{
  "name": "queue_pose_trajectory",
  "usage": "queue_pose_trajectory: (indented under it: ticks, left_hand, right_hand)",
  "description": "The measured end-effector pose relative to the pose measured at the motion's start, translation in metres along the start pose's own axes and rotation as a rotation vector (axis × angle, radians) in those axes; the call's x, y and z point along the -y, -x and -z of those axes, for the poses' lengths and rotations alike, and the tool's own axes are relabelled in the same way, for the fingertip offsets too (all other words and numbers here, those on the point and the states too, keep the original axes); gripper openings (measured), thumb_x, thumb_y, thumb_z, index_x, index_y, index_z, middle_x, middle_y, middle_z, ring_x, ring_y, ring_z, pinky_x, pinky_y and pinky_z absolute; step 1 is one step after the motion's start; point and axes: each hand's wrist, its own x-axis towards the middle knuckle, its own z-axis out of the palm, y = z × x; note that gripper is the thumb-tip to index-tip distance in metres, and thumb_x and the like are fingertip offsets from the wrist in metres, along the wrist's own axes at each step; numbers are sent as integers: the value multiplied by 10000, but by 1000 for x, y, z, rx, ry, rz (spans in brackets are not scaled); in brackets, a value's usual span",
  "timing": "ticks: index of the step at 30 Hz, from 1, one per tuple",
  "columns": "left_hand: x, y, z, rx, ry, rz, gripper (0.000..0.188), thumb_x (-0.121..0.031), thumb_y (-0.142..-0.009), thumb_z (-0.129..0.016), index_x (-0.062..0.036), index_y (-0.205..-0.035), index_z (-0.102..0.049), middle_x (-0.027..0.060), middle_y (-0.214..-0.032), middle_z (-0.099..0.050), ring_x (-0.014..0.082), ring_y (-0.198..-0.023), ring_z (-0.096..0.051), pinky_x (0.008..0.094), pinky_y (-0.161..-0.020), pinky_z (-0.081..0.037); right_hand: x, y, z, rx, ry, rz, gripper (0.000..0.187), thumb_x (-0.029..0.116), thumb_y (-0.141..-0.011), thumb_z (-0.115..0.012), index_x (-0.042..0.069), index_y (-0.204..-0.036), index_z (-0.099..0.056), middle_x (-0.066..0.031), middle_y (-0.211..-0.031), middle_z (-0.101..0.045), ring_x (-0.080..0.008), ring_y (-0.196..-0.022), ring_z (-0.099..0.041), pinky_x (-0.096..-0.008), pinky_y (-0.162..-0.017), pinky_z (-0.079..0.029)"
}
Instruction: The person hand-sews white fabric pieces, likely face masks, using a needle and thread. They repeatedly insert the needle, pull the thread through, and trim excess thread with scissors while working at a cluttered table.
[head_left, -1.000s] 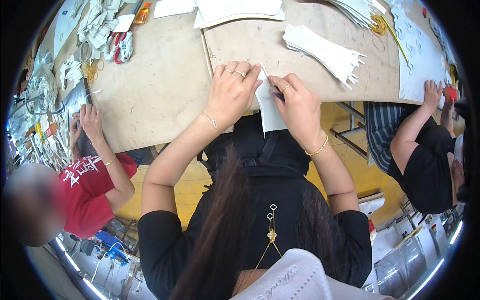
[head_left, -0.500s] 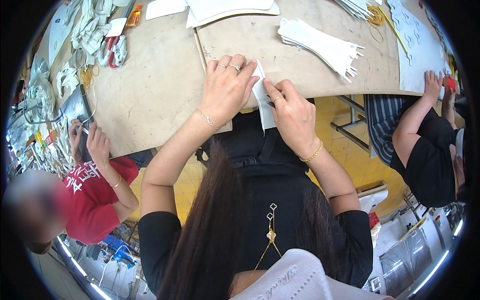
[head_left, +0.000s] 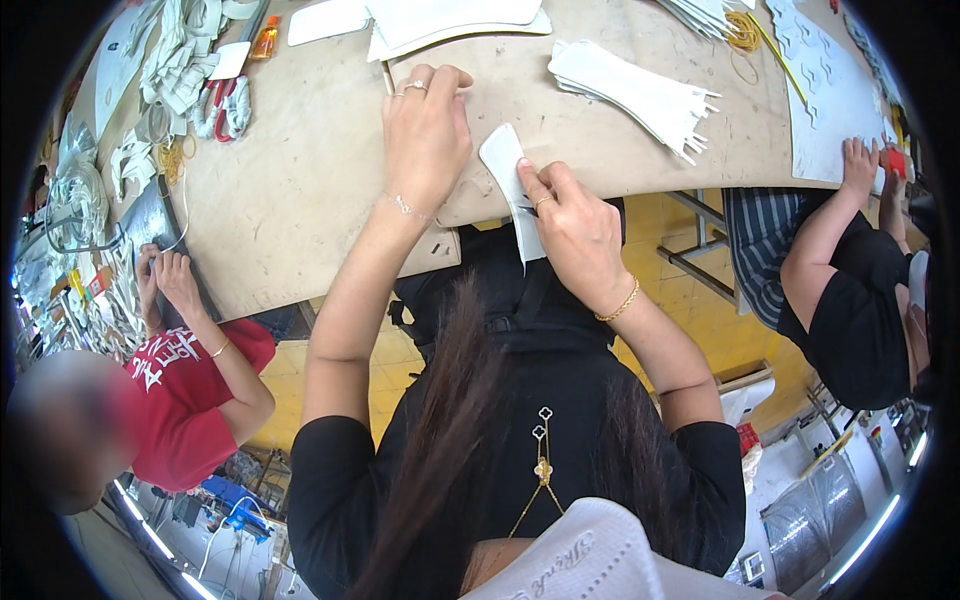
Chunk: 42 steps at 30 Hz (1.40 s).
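My right hand (head_left: 580, 225) is closed on a white, narrow-waisted flat piece (head_left: 507, 165), thumb on top. The piece slants over the table's near edge, its lower end above my lap. A small dark pointed tip (head_left: 528, 210) juts from under my right fingers; what it belongs to is hidden. My left hand (head_left: 428, 130) is lifted to the left of the piece, apart from it. Its fingers are loosely bent and spread, with nothing visible in them. Beyond it lie large white flat pieces (head_left: 455, 30). A fanned stack of white pieces with slit ends (head_left: 630, 90) rests to the right.
Red-handled scissors (head_left: 222, 110), an orange bottle (head_left: 266, 38) and white strips (head_left: 180, 70) lie at far left on the tan table (head_left: 300, 180). Yellow bands (head_left: 743, 35) are at far right. Co-workers sit on both sides: a red shirt (head_left: 190, 400) left, black clothing (head_left: 850, 320) right.
My left hand has let go of the white piece and moved up and left. The piece's upper end now shows uncovered, tilted more left. My right hand keeps its hold.
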Motion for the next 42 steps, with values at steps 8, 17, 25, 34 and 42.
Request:
queue_pose_trajectory:
  ticks: [8, 17, 25, 34, 42]
  left_hand:
    - [23, 36, 11, 120, -90, -532, 391, -68, -847, -676, -78, -1235, -629, 45, -1265, -669, 251, -1253, -582, 451, -1053, -431]
    - [42, 39, 13, 15, -333, -379, 450, -256, -897, -707, -220, -1339, -630, -3, -1324, -639, 216, -1261, -553, 487, -1012, -376]
    - [43, 43, 13, 128, -427, -375, 481, -298, -875, -727, -269, -1343, -619, 21, -1417, -568, 256, -1354, -455, 518, -1051, -336]
    - [38, 43, 26, 271, -418, -395, 467, -368, -917, -674, -407, -1376, -593, 70, -1517, -452, 296, -1432, -350, 523, -1120, -276]
    - [35, 43, 29, 308, -390, -400, 431, -363, -921, -676, -471, -1332, -606, 102, -1549, -412, 350, -1452, -318, 576, -1129, -272]
  right_hand:
    - [-4, -23, -4, 13, -63, 20, 339, 69, -838, -648, 69, -1173, -695, -54, -933, -581, -208, -758, -680, -345, -596, -563]
    - [-10, -59, -2, 71, -123, 85, 275, 62, -858, -622, 99, -1114, -715, -68, -929, -600, -245, -710, -691, -377, -603, -557]
    - [-7, -29, 13, 130, -25, 111, 333, 83, -851, -636, 111, -1173, -714, -47, -909, -571, -201, -720, -680, -339, -587, -554]
    - [-17, -29, 15, 172, -16, 101, 540, 21, -736, -767, 163, -1253, -698, -38, -950, -599, -237, -749, -677, -364, -649, -555]
    - [-21, -32, 17, 211, 64, 176, 528, 17, -767, -697, 159, -1276, -696, -34, -933, -592, -217, -758, -676, -341, -629, -553]
